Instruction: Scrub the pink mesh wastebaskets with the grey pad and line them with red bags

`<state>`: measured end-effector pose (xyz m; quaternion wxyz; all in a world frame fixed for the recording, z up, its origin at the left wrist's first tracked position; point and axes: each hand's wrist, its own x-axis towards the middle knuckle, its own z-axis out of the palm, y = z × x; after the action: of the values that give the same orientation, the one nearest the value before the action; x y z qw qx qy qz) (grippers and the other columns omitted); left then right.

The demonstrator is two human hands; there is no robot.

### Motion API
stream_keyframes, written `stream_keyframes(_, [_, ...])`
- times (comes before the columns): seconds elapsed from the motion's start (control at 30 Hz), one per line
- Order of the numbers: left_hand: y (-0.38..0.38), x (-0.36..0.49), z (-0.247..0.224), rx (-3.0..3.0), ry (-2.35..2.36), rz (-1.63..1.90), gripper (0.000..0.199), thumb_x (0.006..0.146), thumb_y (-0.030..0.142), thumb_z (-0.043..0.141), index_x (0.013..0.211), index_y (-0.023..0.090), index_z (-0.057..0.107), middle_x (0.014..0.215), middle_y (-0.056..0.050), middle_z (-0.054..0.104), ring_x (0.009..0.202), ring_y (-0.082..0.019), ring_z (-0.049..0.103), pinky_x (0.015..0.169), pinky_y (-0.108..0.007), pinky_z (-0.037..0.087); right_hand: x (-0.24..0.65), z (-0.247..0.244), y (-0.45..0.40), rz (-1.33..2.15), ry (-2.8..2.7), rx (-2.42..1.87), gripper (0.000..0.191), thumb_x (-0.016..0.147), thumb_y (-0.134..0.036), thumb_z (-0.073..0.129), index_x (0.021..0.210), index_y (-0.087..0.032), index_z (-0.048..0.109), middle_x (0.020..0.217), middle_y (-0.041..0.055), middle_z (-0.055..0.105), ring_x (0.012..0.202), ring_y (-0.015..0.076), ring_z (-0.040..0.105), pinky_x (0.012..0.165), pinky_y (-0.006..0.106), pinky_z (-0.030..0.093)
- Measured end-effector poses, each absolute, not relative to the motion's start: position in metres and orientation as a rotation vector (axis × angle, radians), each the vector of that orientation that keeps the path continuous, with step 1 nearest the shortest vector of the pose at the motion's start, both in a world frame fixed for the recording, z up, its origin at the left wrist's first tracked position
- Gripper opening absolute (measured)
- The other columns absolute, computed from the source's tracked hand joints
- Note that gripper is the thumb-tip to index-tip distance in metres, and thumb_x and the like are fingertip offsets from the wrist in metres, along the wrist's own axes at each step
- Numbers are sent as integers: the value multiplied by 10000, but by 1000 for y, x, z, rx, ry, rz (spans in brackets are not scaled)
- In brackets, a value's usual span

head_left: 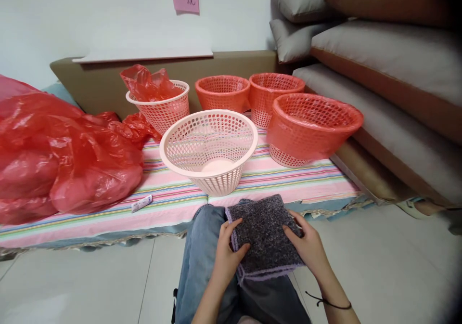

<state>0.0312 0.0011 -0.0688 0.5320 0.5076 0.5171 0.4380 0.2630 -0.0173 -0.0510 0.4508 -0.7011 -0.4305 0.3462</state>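
Note:
A stack of dark grey cloths [267,235] with purple edging lies over my lap. My left hand [230,252] grips its left side, thumb and a finger on top. On the right side, my right hand [306,244] holds the stack the same way, with other fingers hidden beneath. Beyond my knees an uncovered pink basket [216,179] stands on the striped cloth, the nearest basket to the hands.
Behind stand a pink basket [166,114] with a red bag in it and three baskets wrapped in red plastic, one at the right [303,138]. Large red bags [72,155] fill the left; grey cushions [390,69] are piled right. A small tube [142,203] lies near the front edge.

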Motion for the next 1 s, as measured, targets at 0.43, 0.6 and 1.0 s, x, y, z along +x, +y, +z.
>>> stream_keyframes(0.43, [0, 54, -58, 888, 1275, 1029, 438, 784, 518, 700, 1062, 182, 741, 1199, -124, 719, 1229, -304, 596, 1091, -412, 403, 176, -51, -25, 720, -1656, -1687, 579, 772, -176, 529, 1333, -286, 624, 1169, 105, 690, 1032, 338, 678, 854, 458, 561])
stream_keyframes(0.6, [7, 56, -64, 871, 1297, 1047, 417, 767, 512, 717, 976, 151, 727, 1048, -96, 743, 1083, -287, 644, 1002, -384, 452, 180, -52, -21, 873, -1649, -1566, 481, 760, -198, 615, 1227, -284, 693, 952, 59, 699, 822, 246, 676, 732, 365, 568])
stream_keyframes(1.0, [-7, 43, -8, 1089, 851, 1001, 457, 853, 367, 645, 1264, 243, 489, 1145, -80, 701, 1114, -233, 644, 1013, -364, 441, 211, -36, -31, 1145, -763, -1252, 885, 631, -536, 836, 1406, -260, 510, 1346, 117, 624, 1202, 303, 609, 1007, 445, 497])
